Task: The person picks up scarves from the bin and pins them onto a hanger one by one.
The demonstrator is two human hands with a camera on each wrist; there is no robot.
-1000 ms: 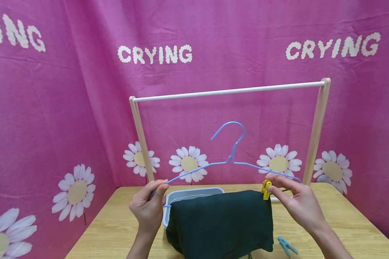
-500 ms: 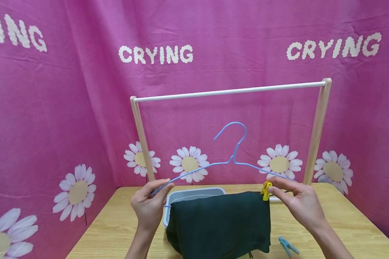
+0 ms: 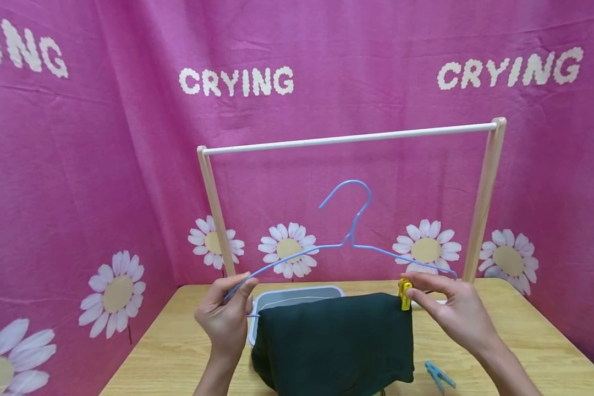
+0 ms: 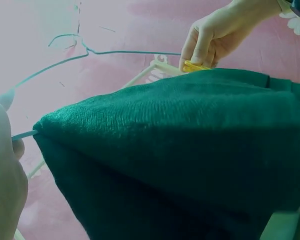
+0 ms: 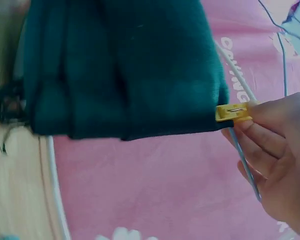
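Note:
A dark green folded cloth (image 3: 336, 346) drapes over the lower bar of a blue wire hanger (image 3: 353, 220), whose hook points up. My left hand (image 3: 225, 316) pinches the hanger's left end between thumb and fingers. At the cloth's upper right corner sits a yellow clothespin (image 3: 405, 294), and my right hand (image 3: 452, 308) pinches it. The right wrist view shows the yellow clothespin (image 5: 233, 112) on the cloth's edge, with the hanger wire passing by the fingers. In the left wrist view the bar comes out of the cloth (image 4: 165, 135) near my left hand (image 4: 5, 170).
A rack with a white rod (image 3: 346, 138) and wooden posts stands behind the hanger. A grey basin (image 3: 297, 294) is partly hidden behind the cloth. On the wooden table (image 3: 515, 341) at the right lies a blue clothespin (image 3: 439, 377). Pink curtains (image 3: 277, 38) surround the table.
The hanger's hook has risen slightly and shifted a little left. My hands keep their pinches on the hanger and the yellow clothespin, and the cloth has barely moved.

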